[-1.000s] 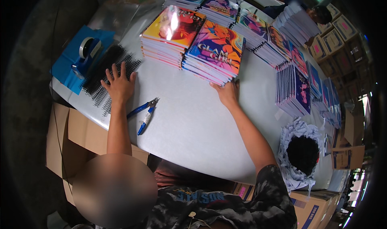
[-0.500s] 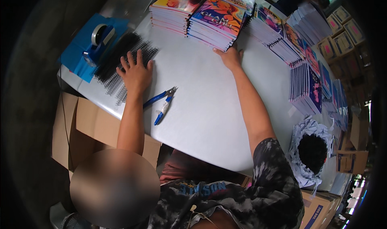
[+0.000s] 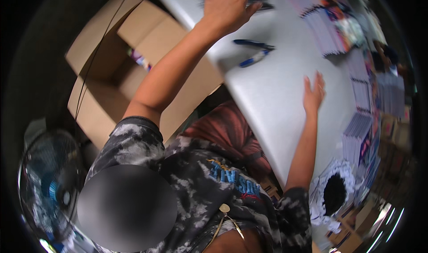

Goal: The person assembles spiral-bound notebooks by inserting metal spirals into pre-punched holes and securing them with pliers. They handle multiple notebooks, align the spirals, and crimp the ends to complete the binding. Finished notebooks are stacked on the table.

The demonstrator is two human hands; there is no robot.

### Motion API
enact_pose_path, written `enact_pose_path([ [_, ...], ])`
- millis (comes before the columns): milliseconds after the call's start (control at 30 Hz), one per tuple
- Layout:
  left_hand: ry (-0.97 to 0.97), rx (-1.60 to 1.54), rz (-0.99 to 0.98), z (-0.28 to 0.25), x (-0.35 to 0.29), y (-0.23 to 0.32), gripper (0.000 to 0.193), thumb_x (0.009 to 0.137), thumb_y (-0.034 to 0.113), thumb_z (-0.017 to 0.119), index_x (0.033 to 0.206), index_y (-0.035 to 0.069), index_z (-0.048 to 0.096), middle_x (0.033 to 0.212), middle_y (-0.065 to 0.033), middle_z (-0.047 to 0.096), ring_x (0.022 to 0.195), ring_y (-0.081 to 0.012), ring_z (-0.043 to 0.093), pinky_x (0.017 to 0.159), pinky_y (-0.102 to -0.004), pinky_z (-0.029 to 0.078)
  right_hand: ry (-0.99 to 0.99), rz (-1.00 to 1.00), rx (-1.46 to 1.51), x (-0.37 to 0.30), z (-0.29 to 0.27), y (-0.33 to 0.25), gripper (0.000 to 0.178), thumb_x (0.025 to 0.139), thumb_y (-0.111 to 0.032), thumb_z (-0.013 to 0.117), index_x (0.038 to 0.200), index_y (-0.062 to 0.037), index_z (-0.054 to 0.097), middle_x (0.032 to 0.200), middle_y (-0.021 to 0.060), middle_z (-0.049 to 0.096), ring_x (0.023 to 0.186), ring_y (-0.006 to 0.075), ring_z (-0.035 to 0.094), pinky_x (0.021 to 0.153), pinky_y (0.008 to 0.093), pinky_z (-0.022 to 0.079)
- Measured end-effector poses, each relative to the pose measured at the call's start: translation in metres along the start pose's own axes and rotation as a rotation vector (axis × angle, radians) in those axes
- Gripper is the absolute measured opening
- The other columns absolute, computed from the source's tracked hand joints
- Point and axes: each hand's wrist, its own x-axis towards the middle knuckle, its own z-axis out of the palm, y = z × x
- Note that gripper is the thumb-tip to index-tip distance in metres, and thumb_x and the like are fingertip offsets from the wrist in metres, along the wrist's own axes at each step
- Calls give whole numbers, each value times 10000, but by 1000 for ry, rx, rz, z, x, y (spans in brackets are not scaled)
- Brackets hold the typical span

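Observation:
My left hand (image 3: pixel 229 6) reaches to the top edge of the view with its fingers spread, over a pile of black binding coils (image 3: pixel 264 1). Whether it touches them cannot be made out. Blue-handled cutting pliers (image 3: pixel 253 53) lie on the white table (image 3: pixel 267 97), between my two hands. My right hand (image 3: pixel 314 92) is at the table's right part, fingers apart and holding nothing. Beyond it stand stacks of spiral-bound books (image 3: pixel 324 32), blurred by motion.
An open cardboard box (image 3: pixel 156 30) stands against the table's left edge, with something colourful inside. A fan (image 3: pixel 51 186) is at lower left. Crumpled pale wrapping around a black mass (image 3: pixel 334 194) sits at the right. More book stacks (image 3: pixel 356 135) line the table's far right side.
The view has swung leftward and down, bringing the box and fan into fuller sight. My right hand has come away from the front book stack. My left hand remains by the coils.

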Motion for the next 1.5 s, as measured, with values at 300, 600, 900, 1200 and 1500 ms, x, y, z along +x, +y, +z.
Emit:
enact_pose_path([
  [300,-413,-528,-1516,-37,-309,-275,760,707,371,684,1288,-35,409,1296,-260,438,1217,-321,432,977,-400,359,-320,-232,-30,-157,-66,-103,794,790,-455,579,1416,-100,243,1479,180,147,1361,384,96,1068,548,52],
  [600,-697,-1251,-1818,65,-379,-198,1194,555,871,467,1449,204,40,1495,-153,31,1378,-326,-12,1029,-606,-36,-332,-286,-103,-140,-68,-123,898,665,-330,714,1403,-90,262,1471,194,151,1352,415,102,1049,593,88],
  [900,59,-1573,-1908,64,-348,-157,1128,560,920,340,1347,112,347,1370,-89,406,1264,-255,368,1030,-484,245,-311,-267,-134,-142,-72,-134,897,657,-333,712,1391,-62,274,1458,206,184,1341,427,140,1033,607,134],
  [1200,280,-1514,-2224,93,-384,-170,1265,436,984,302,1046,-106,505,806,-45,557,675,-119,475,606,-202,375,-294,-285,-127,-138,-69,-137,899,660,-338,704,1399,-78,264,1462,203,179,1341,429,136,1034,606,128],
  [1500,296,-1400,-2228,90,-375,-160,1230,512,954,316,1189,-67,433,1035,-115,543,897,-180,484,793,-287,358,-296,-279,-146,-139,-69,-137,886,665,-343,695,1399,-86,269,1461,201,181,1341,430,138,1031,609,134],
])
